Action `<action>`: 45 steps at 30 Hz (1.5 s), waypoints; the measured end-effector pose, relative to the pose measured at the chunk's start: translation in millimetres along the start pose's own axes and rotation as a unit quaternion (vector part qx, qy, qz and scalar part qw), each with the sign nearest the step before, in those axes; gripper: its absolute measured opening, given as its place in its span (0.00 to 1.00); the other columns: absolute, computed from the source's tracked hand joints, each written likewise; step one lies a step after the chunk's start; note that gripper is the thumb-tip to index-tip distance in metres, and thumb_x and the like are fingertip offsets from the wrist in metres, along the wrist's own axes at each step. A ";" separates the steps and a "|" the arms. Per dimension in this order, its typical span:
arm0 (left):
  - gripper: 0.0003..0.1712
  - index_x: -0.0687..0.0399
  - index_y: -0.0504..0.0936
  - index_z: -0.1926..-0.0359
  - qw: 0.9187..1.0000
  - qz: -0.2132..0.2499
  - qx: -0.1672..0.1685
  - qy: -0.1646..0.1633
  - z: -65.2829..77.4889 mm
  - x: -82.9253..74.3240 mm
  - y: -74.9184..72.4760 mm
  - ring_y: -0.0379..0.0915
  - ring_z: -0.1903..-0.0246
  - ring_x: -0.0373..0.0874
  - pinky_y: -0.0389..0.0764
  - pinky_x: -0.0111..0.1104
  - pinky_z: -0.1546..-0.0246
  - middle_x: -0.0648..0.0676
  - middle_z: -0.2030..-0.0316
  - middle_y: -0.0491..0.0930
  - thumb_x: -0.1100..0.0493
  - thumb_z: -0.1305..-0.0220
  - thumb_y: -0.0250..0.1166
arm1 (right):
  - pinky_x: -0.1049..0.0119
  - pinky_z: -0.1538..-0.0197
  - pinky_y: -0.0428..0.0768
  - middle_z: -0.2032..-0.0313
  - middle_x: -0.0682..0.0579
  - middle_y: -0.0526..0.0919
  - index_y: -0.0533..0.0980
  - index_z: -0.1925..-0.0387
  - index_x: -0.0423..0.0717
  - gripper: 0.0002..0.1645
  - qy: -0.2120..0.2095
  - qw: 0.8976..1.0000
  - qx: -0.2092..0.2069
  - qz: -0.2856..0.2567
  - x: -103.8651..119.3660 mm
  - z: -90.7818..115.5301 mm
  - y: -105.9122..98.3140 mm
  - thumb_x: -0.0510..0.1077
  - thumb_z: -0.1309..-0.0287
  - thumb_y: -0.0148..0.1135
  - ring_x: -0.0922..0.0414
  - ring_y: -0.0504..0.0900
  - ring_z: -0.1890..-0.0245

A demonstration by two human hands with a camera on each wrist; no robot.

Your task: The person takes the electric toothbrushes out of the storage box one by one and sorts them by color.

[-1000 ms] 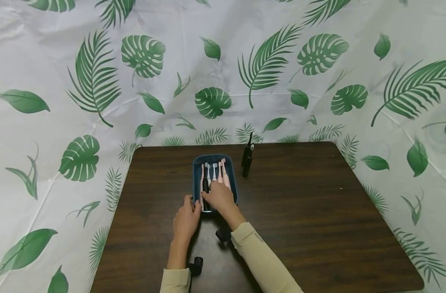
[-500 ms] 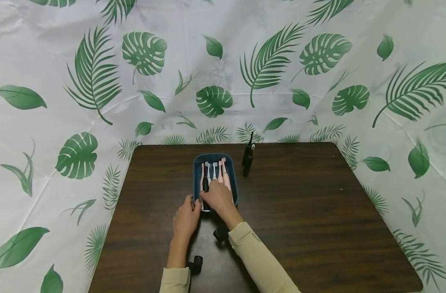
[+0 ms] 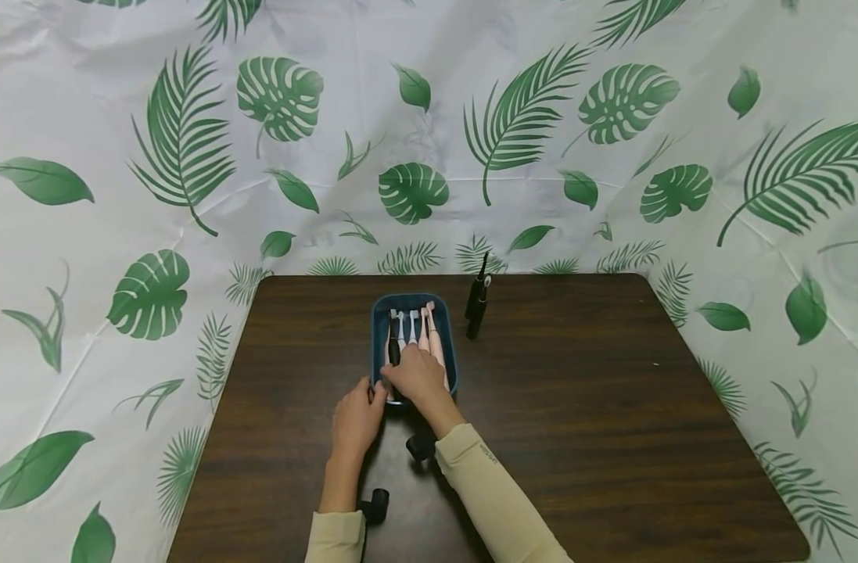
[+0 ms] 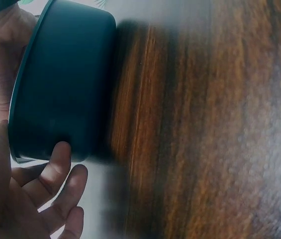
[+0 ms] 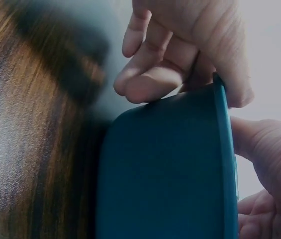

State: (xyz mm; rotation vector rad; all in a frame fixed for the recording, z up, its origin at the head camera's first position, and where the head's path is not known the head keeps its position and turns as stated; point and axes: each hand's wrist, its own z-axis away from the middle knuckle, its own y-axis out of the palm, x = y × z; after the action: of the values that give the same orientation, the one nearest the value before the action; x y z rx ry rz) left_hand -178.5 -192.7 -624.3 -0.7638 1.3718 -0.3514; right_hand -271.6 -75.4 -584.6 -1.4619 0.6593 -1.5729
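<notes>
A dark blue tray (image 3: 378, 344) holds several electric toothbrushes side by side. Two pink toothbrushes (image 3: 432, 332) lie at its right, light-headed ones in the middle, and another pink one at the left, partly covered by a black toothbrush (image 3: 394, 352). My left hand (image 3: 356, 418) grips the tray's near left corner, thumb over the rim and fingers against the outer wall (image 4: 60, 84). My right hand (image 3: 418, 375) reaches inside, holding the black toothbrush's handle between thumb and fingers. Its fingertips are hidden in the head view and behind the tray wall (image 5: 165, 164) in the right wrist view.
Two black electric toothbrushes (image 3: 476, 305) stand upright to the right of the tray, near the back of the dark wooden table (image 3: 612, 407). A leaf-patterned sheet (image 3: 414, 117) hangs behind. Black wrist cameras (image 3: 375, 507) stick out from both wrists.
My right hand has shifted slightly left. The black toothbrush has moved left with it, partly over the left pink one. My left hand stays at the tray corner.
</notes>
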 end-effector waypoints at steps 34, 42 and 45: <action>0.20 0.52 0.77 0.63 0.998 0.010 -0.048 0.047 -7.3 21.9 18.2 0.66 0.78 0.44 0.67 0.42 0.69 0.48 0.80 0.69 0.44 0.19 0.50 | 0.52 0.62 0.80 0.63 0.49 0.85 0.78 0.49 0.46 0.24 0.010 0.995 -0.087 -0.045 -8.6 7.2 -39.7 0.57 0.37 0.68 0.50 0.81 0.70; 0.18 0.60 0.82 0.54 1.000 0.002 -0.027 0.014 1.8 -2.5 1.8 0.71 0.75 0.49 0.73 0.47 0.65 0.53 0.78 0.74 0.49 0.20 0.55 | 0.52 0.59 0.81 0.58 0.47 0.86 0.77 0.44 0.45 0.26 0.010 0.993 -0.091 -0.071 -13.8 8.9 -47.2 0.56 0.34 0.67 0.51 0.82 0.66; 0.21 0.61 0.83 0.51 0.999 -0.001 -0.031 0.013 1.7 -1.1 3.2 0.72 0.75 0.49 0.74 0.48 0.66 0.54 0.77 0.75 0.48 0.20 0.53 | 0.54 0.61 0.80 0.59 0.48 0.86 0.77 0.45 0.46 0.24 0.006 0.992 -0.098 -0.079 -16.3 11.1 -50.2 0.56 0.34 0.67 0.52 0.82 0.67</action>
State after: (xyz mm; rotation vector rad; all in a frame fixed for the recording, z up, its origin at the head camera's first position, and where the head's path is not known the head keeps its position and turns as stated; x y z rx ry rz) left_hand -177.8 -189.2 -625.5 -0.8138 1.4123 -0.3225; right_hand -273.6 -35.1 -548.8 -1.6853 0.7362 -1.6776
